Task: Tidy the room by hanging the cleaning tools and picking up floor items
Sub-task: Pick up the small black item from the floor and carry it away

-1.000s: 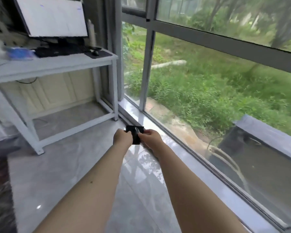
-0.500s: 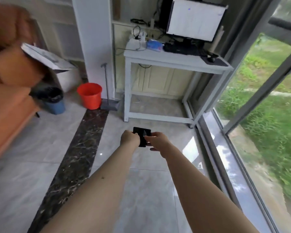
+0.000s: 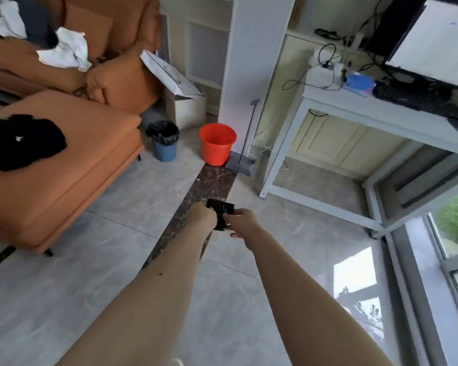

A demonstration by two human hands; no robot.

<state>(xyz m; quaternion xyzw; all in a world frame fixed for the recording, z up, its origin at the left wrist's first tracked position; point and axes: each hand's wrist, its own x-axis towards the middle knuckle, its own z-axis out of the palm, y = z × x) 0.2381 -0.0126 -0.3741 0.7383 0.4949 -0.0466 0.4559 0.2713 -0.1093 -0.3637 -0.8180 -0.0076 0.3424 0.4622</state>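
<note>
Head cam view, looking down at both arms stretched out over the grey tiled floor [image 3: 90,299]. Both hands are on one small flat black object [image 3: 220,210], can't really tell what it is. Left hand [image 3: 202,215] has its fingers curled onto the object's left edge, right hand [image 3: 239,220] pinches the right edge. It's held up in the air, right above the dark marble strip [image 3: 204,186] in the floor.

Going by the clock from the hands: at 12 there's an orange bucket [image 3: 217,143] on the floor, and just beside it, around 1, a grey long-handled dustpan [image 3: 240,163] leaning at the white pillar [image 3: 251,56]. Blue bin with a black liner [image 3: 164,142] sits at about 11. Orange sofa [image 3: 64,165] fills 9 to 10, with a black garment [image 3: 21,141] on the seat. White desk [image 3: 368,112] with a monitor [image 3: 434,40] is at 2.
</note>
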